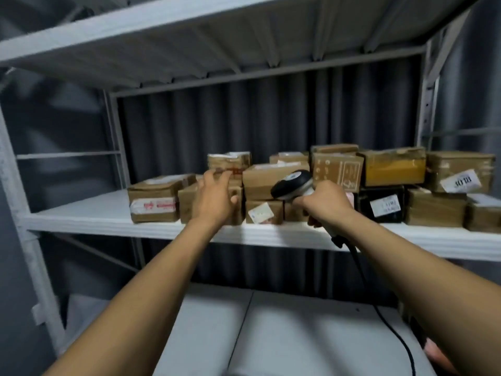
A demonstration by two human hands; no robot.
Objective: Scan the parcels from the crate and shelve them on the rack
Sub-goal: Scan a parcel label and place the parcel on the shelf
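Several brown cardboard parcels [273, 179] are stacked along the white rack shelf [89, 213]. My left hand [214, 198] reaches over a small brown parcel [187, 203] at the shelf's front, fingers loosely spread against it; whether it grips the parcel is unclear. My right hand [326, 203] grips the handle of a black-and-white barcode scanner [292, 184], whose head points left toward the parcels. The scanner's black cable [379, 308] hangs down to the lower right. The crate is out of sight.
A grey curtain hangs behind the rack. A black parcel [382, 204] with a white label lies among the brown ones at the right. The upper shelf [189, 36] overhangs closely. A lower white shelf [271, 335] lies below. The shelf's left end holds no parcels.
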